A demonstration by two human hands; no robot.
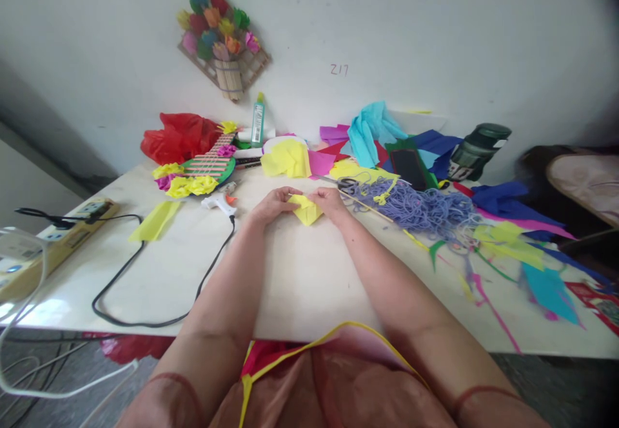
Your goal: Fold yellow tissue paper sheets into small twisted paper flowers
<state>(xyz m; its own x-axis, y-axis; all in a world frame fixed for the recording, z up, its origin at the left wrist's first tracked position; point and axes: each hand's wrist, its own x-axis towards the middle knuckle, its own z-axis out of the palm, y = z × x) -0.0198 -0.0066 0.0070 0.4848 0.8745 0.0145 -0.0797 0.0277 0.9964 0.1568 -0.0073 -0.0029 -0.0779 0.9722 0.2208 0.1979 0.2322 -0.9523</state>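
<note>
While pressing down on the pale surface (300,286), keep the fold flat. Beside the purple yarn (420,209): left hand (273,205) and right hand (331,201), each grip pinched on the yellow paper (307,210). Best creased firmly, edges matched. Behind the yarn, on the wall (435,28): "Z17" (339,69). Glue bottle (258,118) label unreadable.

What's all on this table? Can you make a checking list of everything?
Surface: pale table, bare in the middle.
Job's things: yellow paper, pinched by both hands.
Clutter: purple yarn, coloured paper scraps, red bag, glue bottle.
Grippers: left hand and right hand, fingers closed on the paper.
Cables: black cord from glue gun to power strip.
Surroundings: white wall, paper flower decoration.
</note>
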